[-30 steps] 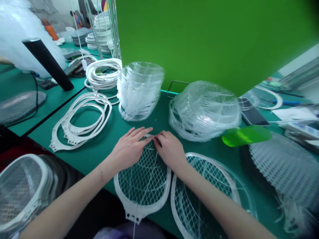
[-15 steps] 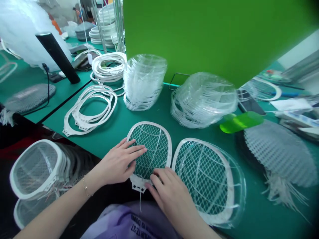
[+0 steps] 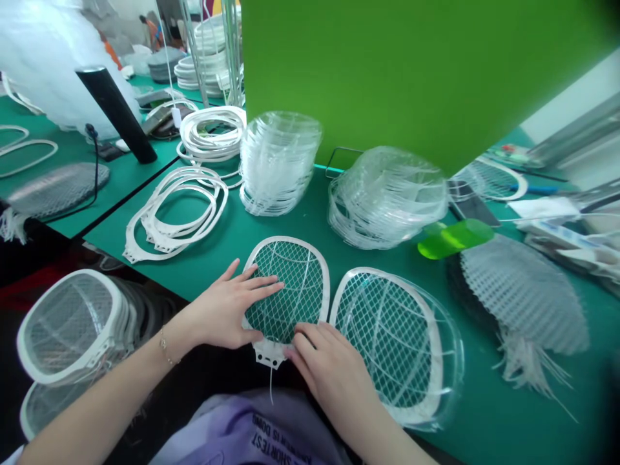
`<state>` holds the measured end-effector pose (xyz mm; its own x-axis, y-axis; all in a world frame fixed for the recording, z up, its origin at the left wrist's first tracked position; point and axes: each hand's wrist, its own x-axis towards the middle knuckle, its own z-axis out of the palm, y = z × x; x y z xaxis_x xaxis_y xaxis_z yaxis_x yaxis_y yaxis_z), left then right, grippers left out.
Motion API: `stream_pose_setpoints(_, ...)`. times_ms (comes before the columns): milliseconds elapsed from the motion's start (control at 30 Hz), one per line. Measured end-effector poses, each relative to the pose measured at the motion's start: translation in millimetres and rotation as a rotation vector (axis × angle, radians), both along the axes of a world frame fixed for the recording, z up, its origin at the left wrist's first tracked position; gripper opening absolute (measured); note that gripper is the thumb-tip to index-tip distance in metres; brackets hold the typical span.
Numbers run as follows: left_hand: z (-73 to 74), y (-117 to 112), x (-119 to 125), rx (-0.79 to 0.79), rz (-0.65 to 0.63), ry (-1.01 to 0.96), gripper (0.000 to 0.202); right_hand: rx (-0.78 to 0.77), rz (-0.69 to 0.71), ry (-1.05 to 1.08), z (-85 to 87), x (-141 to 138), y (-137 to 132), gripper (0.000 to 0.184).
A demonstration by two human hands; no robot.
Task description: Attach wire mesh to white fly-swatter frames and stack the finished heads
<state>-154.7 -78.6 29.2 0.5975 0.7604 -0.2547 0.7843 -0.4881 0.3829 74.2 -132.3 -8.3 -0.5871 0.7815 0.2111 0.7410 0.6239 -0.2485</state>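
Racket head (image 3: pixel 303 278), white-framed mesh, lies flat on the green bench (image 3: pixel 300 223); left hand (image 3: pixel 230 307) spread open on it, right hand (image 3: pixel 332 371) resting on its lower edge, apparently steadying it, neither clamped.

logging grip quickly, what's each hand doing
Left hand: open, flat on the white-framed mesh panel.
Right hand: open, fingers resting on its lower edge.

Workshop, small-batch assembly floor. Evidence: long green benches (image 3: pixel 208 274) set end to end; stacks of clear plastic frames (image 3: pixel 279 165); piled white rings (image 3: pixel 174 210); wire-mesh swatter heads (image 3: pixel 394 342) laid out in a row; a rack (image 3: pixel 231 51) of stacked parts; a distant worker (image 3: pixel 150 32).
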Motion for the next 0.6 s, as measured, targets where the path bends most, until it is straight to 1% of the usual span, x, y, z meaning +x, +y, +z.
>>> stream_pose_setpoints(133, 3.3, 6, 2, -0.073, 0.03, 0.03, 0.098, -0.1, -0.026, -0.037, 7.1, -3, 5, 0.011)
stream_pose_setpoints(233, 5.6, 8, 5, -0.102, 0.056, 0.065, 0.103, -0.148, -0.027, -0.029, 9.3, -3, 9, 0.014)
stream_pose_setpoints(333, 7.0, 7, 9, -0.112, 0.066, 0.087, 0.104, -0.185, -0.038, -0.018, 9.3, -1, 12, 0.014)
stream_pose_setpoints(433, 8.6, 6, 16, -0.141, 0.084, 0.098, 0.104, -0.257, -0.063, -0.034, 11.1, -6, 16, 0.016)
stream_pose_setpoints(533, 8.7, 7, 20, -0.18, 0.103, 0.131, 0.105, -0.332, -0.083, -0.06, 18.4, -15, 16, 0.02)
stream_pose_setpoints(600, 7.6, 7, 16, -0.178, 0.103, 0.132, 0.105, -0.337, -0.086, -0.014, 24.9, -13, 15, 0.017)
